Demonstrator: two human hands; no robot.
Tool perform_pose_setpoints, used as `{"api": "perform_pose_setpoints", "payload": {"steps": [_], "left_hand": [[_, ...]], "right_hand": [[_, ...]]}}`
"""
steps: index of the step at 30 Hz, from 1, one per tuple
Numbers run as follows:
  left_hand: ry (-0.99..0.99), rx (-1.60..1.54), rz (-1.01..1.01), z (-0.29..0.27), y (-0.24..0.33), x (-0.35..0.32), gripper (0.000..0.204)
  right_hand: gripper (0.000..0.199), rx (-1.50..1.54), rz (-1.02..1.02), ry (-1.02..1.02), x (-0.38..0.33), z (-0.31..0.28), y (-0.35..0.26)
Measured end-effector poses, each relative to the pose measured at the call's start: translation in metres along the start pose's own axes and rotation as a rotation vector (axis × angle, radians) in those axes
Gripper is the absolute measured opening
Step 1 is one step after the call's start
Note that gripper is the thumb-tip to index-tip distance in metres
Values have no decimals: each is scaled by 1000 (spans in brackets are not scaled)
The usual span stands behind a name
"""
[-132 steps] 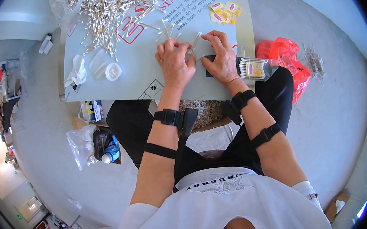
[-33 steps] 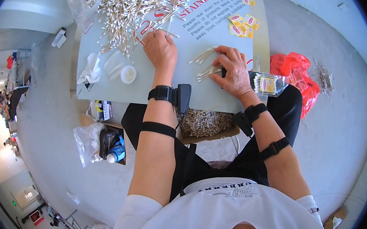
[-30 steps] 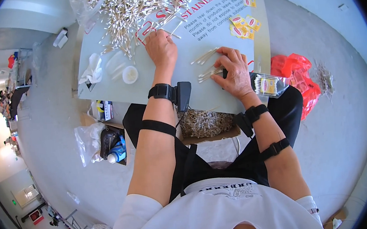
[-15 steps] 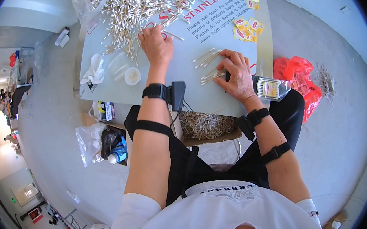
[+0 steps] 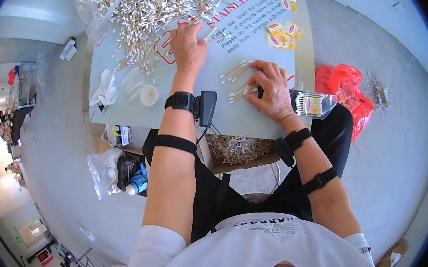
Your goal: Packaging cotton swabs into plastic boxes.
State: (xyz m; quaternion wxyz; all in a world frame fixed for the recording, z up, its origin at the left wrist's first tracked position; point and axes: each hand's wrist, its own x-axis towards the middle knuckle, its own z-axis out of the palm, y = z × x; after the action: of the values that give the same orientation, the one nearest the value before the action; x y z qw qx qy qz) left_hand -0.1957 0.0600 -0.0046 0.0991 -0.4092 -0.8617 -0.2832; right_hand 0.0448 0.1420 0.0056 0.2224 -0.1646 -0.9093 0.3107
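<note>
A large heap of cotton swabs point(image 5: 146, 16) is spread over the far left of the table. At its near edge my left hand point(image 5: 188, 46) is closed, fingertips pinching a few swabs that stick out to its right. My right hand point(image 5: 273, 86) rests at the table's right side, its fingers curled over a small bunch of cotton swabs point(image 5: 241, 94); their far ends are hidden under the hand. Just above it lies another small row of swabs point(image 5: 235, 72). Beside the right wrist, at the table edge, is a clear pack point(image 5: 310, 104) of swabs with a yellow label.
Yellow cards point(image 5: 284, 35) lie on the table's right. Left of my left forearm are a small round white tub point(image 5: 149, 95) and a crumpled white tissue point(image 5: 104, 87). A box of swabs point(image 5: 238, 149) sits below the table edge; a red bag point(image 5: 344, 98) lies on the floor to the right.
My left hand has moved slightly right, away from the heap, with swabs at its fingertips. The right hand stays over its bunch. The whole view has shifted slightly.
</note>
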Motion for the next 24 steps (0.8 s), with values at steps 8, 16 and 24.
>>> {"api": "perform_pose_setpoints", "payload": {"steps": [8,16,24], "left_hand": [[-89,171,300,0,8,35,29],[-125,192,157,-3,12,8,13],[-120,-98,219,-2,54,-56,15]], "right_hand": [[27,-4,-3,3,0,0,1],[26,-3,-32,31,-2,1,2],[25,24,-27,65,-2,3,4]]}}
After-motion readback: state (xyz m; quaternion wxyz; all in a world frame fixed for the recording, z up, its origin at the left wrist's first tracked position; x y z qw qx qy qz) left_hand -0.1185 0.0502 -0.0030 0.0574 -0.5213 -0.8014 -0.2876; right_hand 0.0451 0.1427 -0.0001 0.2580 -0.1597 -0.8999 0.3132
